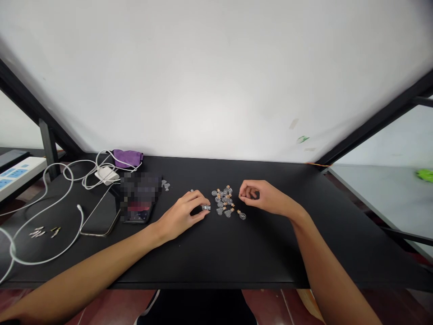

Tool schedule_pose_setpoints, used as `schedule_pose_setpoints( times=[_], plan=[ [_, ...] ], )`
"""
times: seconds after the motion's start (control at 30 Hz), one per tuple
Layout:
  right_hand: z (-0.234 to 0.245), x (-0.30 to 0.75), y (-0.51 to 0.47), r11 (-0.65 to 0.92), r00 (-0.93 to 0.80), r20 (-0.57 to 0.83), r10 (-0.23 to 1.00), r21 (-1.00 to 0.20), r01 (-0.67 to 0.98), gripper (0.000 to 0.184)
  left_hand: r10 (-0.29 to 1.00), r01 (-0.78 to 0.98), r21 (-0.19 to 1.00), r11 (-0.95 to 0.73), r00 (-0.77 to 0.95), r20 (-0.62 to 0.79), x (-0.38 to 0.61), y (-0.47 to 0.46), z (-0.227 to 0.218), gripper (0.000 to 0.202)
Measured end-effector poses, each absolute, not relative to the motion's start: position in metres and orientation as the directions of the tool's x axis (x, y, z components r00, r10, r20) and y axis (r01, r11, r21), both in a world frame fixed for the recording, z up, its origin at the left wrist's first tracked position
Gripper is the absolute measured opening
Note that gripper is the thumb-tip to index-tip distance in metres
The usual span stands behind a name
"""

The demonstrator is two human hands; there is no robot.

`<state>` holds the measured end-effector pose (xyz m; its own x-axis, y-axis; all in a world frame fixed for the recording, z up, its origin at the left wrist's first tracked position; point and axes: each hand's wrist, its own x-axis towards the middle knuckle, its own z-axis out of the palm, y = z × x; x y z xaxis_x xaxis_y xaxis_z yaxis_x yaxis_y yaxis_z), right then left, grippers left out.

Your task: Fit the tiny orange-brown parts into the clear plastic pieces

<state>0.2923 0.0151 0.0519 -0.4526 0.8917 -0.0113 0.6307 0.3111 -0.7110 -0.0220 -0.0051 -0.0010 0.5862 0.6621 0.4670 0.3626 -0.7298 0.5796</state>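
Note:
A cluster of several tiny clear glass bottles with cork stoppers [223, 201] lies on the black table [216, 253]. My left hand [184, 214] rests on the table just left of the cluster, fingers pinched on one small glass bottle [206, 207]. My right hand [259, 196] hovers just right of the cluster with its fingers curled together in a pinch; what it holds, if anything, is too small to make out. One bottle [241, 215] lies apart, below my right hand.
At the left lie two phones [135, 203], white cables [64, 189] with a charger [107, 174], a purple cloth [127, 157], small metal pieces [43, 232] and two more bottles [165, 184]. A power strip [13, 174] sits far left. A white wall backs the table.

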Motion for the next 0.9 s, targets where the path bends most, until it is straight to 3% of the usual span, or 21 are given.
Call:
schedule_pose_setpoints(
  times=[0.23, 0.47, 0.6, 0.9],
  plan=[
    [0.055, 0.267, 0.004, 0.286, -0.511, 0.089, 0.855, -0.903, 0.322, 0.023, 0.687, 0.337, 0.625, -0.704, 0.545, 0.481, -0.021, -0.005, -0.002, 0.011],
    [0.047, 0.253, 0.0, 0.285, -0.516, 0.187, 0.836, -0.952, 0.116, 0.031, 0.685, 0.322, 0.635, -0.702, 0.551, 0.477, -0.02, -0.006, 0.0, 0.01],
    [0.05, 0.245, -0.004, 0.274, -0.518, 0.172, 0.838, -0.953, 0.127, 0.023, 0.685, 0.299, 0.65, -0.698, 0.545, 0.484, -0.019, -0.006, 0.001, 0.01],
    [0.041, 0.235, 0.001, 0.359, -0.506, 0.161, 0.847, -0.875, 0.323, 0.021, 0.721, 0.267, 0.696, -0.667, 0.468, 0.511, -0.016, -0.01, 0.008, 0.01]
  ],
)
